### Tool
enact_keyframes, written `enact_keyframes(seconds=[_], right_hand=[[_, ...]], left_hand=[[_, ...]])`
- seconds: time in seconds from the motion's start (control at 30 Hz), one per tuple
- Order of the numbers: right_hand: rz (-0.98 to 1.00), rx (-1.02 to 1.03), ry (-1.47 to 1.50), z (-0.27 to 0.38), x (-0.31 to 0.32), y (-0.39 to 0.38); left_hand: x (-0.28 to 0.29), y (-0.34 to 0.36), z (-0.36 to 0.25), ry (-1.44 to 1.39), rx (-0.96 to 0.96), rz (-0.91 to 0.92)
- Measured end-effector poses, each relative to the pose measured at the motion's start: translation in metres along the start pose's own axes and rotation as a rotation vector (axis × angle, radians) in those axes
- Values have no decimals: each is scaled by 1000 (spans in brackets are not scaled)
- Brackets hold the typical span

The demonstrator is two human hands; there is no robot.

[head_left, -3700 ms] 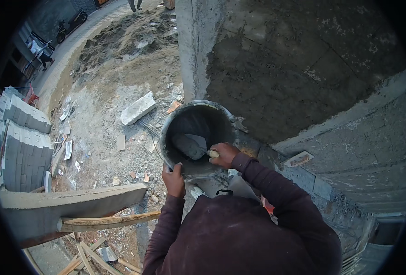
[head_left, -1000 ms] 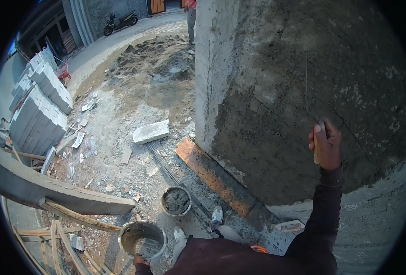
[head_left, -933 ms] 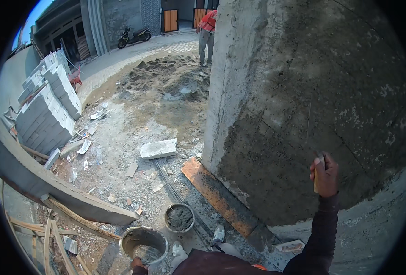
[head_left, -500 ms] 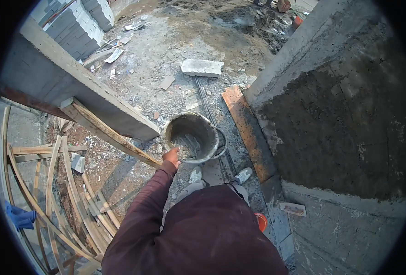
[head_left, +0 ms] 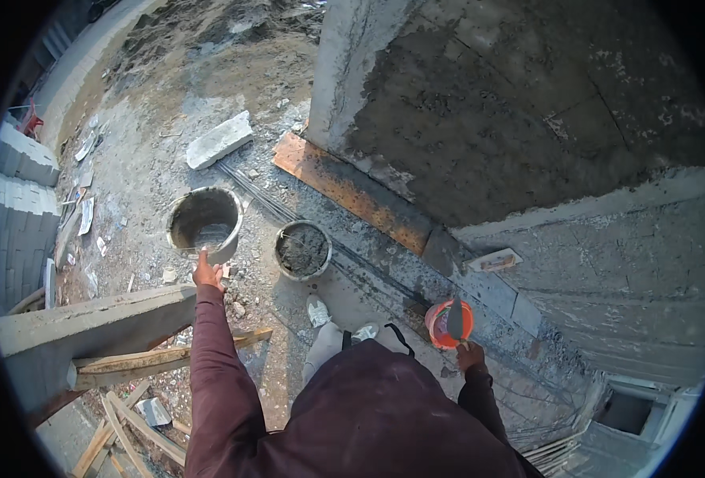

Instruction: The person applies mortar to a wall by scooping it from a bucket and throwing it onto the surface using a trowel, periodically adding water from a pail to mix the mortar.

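My left hand (head_left: 207, 273) grips the near rim of a grey mortar bucket (head_left: 203, 221), held out to my left with a little wet mortar in its bottom. My right hand (head_left: 471, 355) is closed on the handle of a trowel (head_left: 455, 319), whose blade points into a small orange bucket (head_left: 449, 323) by the base of the wall. A second grey bucket (head_left: 302, 249) full of mortar stands on the ground between the two hands. The wall (head_left: 527, 111) ahead is coated in rough wet plaster.
An orange board (head_left: 352, 190) lies along the wall's foot. A plastering float (head_left: 493, 261) rests on the ledge at right. A concrete block (head_left: 218, 139) lies on the rubble-strewn ground. Stacked grey blocks (head_left: 18, 207) stand at left, with a concrete beam (head_left: 89, 327) and wooden sticks (head_left: 129, 398) below.
My right hand has come down from the plastered wall to the orange bucket with the trowel. My left hand still holds the grey bucket, now out to my left. My view shifted.
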State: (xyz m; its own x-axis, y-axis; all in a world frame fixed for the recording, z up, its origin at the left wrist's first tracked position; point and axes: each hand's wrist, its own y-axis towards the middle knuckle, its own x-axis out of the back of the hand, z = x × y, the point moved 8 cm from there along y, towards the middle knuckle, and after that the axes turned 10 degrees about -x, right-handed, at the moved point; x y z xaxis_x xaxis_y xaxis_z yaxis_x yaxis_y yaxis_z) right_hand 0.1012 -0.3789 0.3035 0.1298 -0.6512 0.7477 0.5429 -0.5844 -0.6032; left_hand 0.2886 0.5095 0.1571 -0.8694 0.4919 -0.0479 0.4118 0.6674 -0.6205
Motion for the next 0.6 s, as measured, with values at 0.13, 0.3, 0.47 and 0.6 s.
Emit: enact_keyframes(seconds=[0.13, 0.3, 0.47, 0.6], right_hand=[[-44, 219, -23, 95, 15, -17], [110, 52, 130, 85, -6, -34], [286, -239, 102, -40, -61, -23], [376, -475, 96, -207, -106, -5]], left_hand=[[-38, -4, 86, 406, 71, 211], [-60, -83, 234, 579, 424, 457], [-99, -114, 292, 549, 495, 776], [-171, -106, 318, 914, 39, 848]])
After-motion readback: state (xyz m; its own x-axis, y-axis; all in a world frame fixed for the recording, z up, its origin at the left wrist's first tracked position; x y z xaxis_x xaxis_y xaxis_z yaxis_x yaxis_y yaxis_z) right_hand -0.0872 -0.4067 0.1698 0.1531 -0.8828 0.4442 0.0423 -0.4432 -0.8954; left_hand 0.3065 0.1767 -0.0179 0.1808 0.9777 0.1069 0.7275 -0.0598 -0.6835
